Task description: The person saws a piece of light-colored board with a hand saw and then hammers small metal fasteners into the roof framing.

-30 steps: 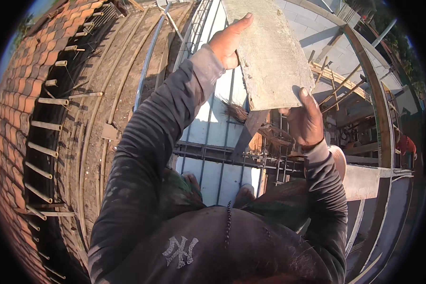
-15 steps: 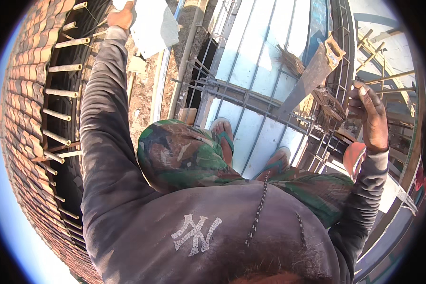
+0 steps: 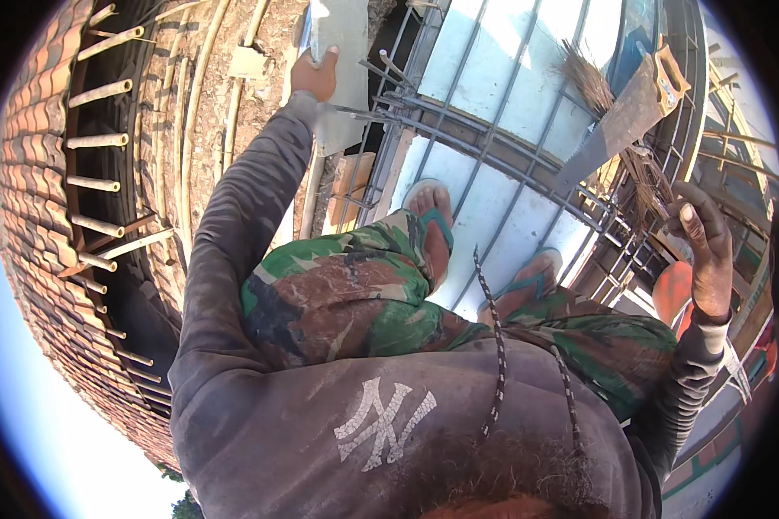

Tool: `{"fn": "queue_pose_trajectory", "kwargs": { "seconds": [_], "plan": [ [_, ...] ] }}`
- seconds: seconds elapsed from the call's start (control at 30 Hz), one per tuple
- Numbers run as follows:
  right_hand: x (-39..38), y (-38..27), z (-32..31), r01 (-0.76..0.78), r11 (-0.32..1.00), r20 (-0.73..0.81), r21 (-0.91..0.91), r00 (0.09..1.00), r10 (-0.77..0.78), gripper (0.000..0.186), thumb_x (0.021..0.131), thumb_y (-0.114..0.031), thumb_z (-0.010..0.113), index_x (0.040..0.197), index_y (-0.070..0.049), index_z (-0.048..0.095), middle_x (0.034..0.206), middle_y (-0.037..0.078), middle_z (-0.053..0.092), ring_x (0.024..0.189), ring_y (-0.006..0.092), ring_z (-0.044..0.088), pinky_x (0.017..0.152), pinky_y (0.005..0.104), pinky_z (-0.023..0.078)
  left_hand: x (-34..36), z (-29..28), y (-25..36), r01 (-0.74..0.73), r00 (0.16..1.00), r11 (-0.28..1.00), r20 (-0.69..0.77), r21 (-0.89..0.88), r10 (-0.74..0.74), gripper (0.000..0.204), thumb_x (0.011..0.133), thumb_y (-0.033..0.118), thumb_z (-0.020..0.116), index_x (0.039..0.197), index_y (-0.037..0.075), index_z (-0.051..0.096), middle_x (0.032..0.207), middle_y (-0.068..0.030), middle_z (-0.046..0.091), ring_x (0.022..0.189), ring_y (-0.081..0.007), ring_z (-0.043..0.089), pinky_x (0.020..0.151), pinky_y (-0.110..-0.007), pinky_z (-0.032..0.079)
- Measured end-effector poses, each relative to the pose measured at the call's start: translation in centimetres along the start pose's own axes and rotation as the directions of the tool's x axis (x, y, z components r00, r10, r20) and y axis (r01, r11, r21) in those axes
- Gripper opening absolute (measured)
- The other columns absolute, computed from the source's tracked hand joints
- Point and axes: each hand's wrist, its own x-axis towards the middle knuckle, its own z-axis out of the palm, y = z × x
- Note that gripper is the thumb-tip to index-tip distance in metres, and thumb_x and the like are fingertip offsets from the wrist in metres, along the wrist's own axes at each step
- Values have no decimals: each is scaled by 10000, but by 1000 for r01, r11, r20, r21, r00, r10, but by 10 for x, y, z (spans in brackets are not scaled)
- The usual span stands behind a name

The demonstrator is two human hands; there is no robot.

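At the upper left my left hand (image 3: pixel 314 76) grips the edge of a flat grey board (image 3: pixel 346 104), which lies over the gap beside the steel rebar. My right hand (image 3: pixel 701 251), at the right, is raised with loosely curled fingers apart and nothing visible in them. Just above it are dry twiggy bundles (image 3: pixel 584 73) and a handsaw with a wooden handle (image 3: pixel 614 121), both resting on the rebar. My sandalled feet stand on a pale sheet (image 3: pixel 459 259) among the bars.
To the left are a clay-tiled roof edge (image 3: pixel 35 173) with protruding poles and a rough strip with bamboo poles (image 3: pixel 190 104). Dark gaps show beside the rebar grid (image 3: pixel 493 121). At the right are a timber framework (image 3: pixel 736 138) and a red rounded object (image 3: pixel 671 292).
The board, held in both hands a second ago, has swung left and is now in my left hand alone. My right hand has let go and moved rightward. The view has tilted toward my body.
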Motion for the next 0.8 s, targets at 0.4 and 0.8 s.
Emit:
{"fn": "queue_pose_trajectory", "kwargs": {
  "seconds": [0.4,0.8],
  "plan": [
    [9,20,-5,-50,997,-2,58,999,50,437,1025,-312,690,1339,-10,654,1155,19,654,1017,109,560,939,284,434,-29,38,-9,45,981,994,181,100,-63,525,971,504,688,1148,10,715,1020,-227,761,997,-389,741,858,-454,552],
    [23,36,-13,-35,999,65,16,997,34,453,1036,-337,675,1355,-16,637,1053,-11,630,912,83,536,853,255,441,-30,47,19,36,981,978,177,206,-74,478,973,448,677,1161,9,707,1023,-248,746,1033,-441,712,864,-470,558]
  ]
}}
